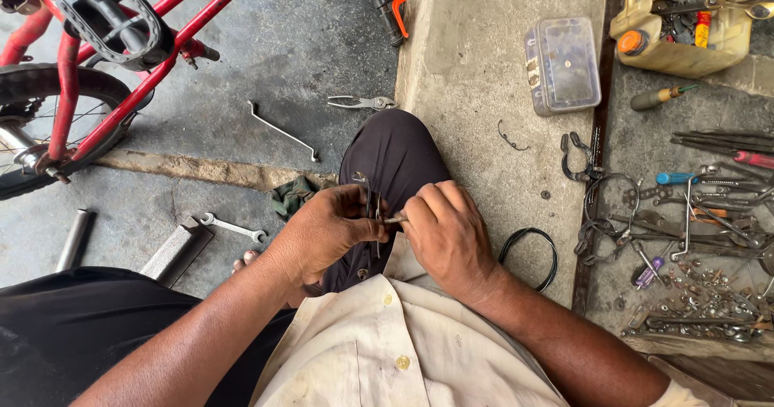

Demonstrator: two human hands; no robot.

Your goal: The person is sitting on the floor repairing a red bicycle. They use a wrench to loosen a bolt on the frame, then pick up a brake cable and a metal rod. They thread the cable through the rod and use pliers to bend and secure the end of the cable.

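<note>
Two hands (330, 229) (447, 229) pinch one metal bracket (372, 205).

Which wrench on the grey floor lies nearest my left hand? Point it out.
The short open-ended wrench, just beside the left hand and next to the metal block. The long thin bent wrench lies farther up, toward the red bicycle.

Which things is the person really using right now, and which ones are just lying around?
In use:
- left hand pinching a small bent metal part
- right hand pressing a thin metal piece against it

Lying about:
- pliers
- bent metal rod
- open-ended spanner
- green rag
- clear plastic box
- black cable loop
- red bicycle
</note>
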